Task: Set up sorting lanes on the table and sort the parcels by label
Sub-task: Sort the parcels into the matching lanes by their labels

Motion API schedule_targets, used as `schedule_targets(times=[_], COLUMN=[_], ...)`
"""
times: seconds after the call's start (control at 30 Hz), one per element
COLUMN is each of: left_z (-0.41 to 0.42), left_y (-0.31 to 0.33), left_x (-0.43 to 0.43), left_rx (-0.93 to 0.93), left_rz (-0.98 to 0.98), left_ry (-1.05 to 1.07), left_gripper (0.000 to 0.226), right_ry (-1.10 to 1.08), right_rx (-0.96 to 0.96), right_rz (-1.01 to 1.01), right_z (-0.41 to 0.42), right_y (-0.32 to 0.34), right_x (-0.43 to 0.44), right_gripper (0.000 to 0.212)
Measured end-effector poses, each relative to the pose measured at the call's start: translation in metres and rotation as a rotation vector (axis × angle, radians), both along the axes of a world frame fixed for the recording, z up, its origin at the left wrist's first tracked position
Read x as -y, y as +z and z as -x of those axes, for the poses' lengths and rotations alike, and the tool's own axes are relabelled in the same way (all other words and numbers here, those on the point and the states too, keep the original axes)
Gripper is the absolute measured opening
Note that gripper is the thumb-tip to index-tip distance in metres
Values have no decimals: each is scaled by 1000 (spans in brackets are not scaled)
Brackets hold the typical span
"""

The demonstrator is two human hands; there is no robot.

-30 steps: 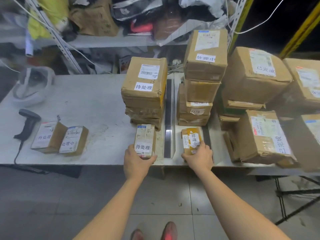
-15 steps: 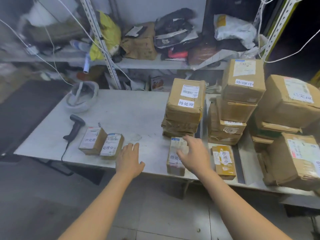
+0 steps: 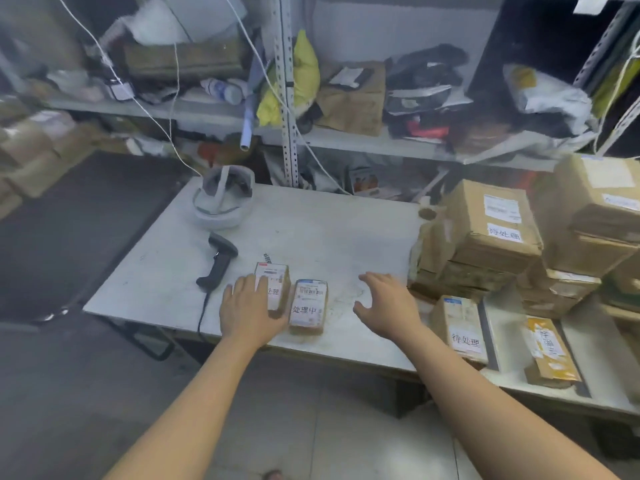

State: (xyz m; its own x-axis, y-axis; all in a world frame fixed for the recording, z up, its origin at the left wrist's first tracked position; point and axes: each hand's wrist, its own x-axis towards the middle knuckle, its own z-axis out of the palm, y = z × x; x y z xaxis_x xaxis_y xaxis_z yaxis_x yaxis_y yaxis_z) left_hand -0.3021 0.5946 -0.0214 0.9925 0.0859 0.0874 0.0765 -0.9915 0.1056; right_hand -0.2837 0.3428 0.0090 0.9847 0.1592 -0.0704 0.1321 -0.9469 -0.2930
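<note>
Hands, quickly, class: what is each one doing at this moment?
Left hand: open, palm flat on the left small parcel, not gripping it.
Right hand: open, fingers spread, holding nothing, beside the 处理中 parcel.

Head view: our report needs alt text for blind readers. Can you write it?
A person's left hand rests on a small parcel beside a second parcel on a grey table; the right hand hovers open nearby. A scanner lies left, stacked boxes right.
</note>
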Motion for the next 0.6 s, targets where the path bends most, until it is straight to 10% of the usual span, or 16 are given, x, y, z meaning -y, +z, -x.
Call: schedule_targets(times=[0.6], left_z=[-50], left_y=[-79], left_x=[-45], left_rx=[-279], left_rz=[411], left_ry=[266], left_gripper=[87], right_ry=[-472], right_rx=[-304], right_rz=[-265], right_z=[-21], right_y=[-110], right_x=[-140], right_gripper=[72])
